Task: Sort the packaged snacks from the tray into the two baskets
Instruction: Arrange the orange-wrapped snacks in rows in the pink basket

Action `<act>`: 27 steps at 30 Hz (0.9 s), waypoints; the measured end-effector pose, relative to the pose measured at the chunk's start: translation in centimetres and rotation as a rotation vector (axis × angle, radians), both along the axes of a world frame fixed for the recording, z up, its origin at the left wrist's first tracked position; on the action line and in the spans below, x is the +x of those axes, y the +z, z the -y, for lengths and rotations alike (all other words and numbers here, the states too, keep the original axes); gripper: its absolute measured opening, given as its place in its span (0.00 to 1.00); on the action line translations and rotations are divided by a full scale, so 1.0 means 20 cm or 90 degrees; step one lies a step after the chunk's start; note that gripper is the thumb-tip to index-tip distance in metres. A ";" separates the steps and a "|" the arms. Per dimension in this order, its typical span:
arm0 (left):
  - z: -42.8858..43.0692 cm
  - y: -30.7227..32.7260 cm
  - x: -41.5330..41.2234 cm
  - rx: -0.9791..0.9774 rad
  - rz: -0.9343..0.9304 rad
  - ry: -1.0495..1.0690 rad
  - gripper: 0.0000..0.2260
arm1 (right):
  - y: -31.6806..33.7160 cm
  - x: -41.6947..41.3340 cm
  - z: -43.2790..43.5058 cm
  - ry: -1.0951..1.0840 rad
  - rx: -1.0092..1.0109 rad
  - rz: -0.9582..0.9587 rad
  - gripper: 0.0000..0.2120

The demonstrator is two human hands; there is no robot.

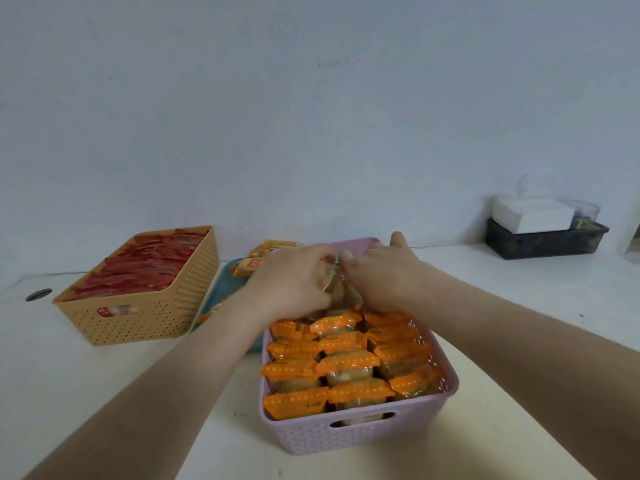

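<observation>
Together, left hand [291, 285] and right hand [384, 275] pinch one clear, crinkled snack packet [341, 292].

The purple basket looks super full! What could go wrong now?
The purple basket is packed tight with orange packets. The clear packet that the left hand and right hand hold at its far end may not fit, and it could get squashed. Pushing it in might also pop a neighbouring packet up over the rim.

Perforated plastic baskets [360, 434], glossy film snack pkts [349, 362]
</observation>
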State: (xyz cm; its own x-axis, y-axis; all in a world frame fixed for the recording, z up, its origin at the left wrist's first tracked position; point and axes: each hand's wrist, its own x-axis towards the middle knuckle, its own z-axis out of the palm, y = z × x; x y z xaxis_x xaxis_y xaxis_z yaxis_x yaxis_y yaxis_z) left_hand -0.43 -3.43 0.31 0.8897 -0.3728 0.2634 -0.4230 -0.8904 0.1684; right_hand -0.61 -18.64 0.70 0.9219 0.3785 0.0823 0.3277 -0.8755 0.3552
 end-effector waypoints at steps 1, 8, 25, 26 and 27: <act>-0.02 0.02 -0.03 -0.010 0.016 0.017 0.24 | 0.00 0.00 0.00 0.004 -0.009 0.010 0.17; -0.09 0.05 -0.12 -0.121 -0.044 0.021 0.17 | -0.02 0.01 0.01 0.047 0.012 -0.011 0.12; -0.01 0.09 -0.11 -0.092 -0.264 -0.124 0.24 | 0.28 -0.16 0.22 0.085 0.188 -0.188 0.06; -0.01 0.09 -0.09 -0.106 -0.274 -0.100 0.24 | 0.27 -0.17 0.20 0.092 0.184 -0.183 0.07; -0.01 0.09 -0.07 -0.115 -0.282 -0.085 0.21 | 0.25 -0.17 0.18 0.094 0.187 -0.177 0.09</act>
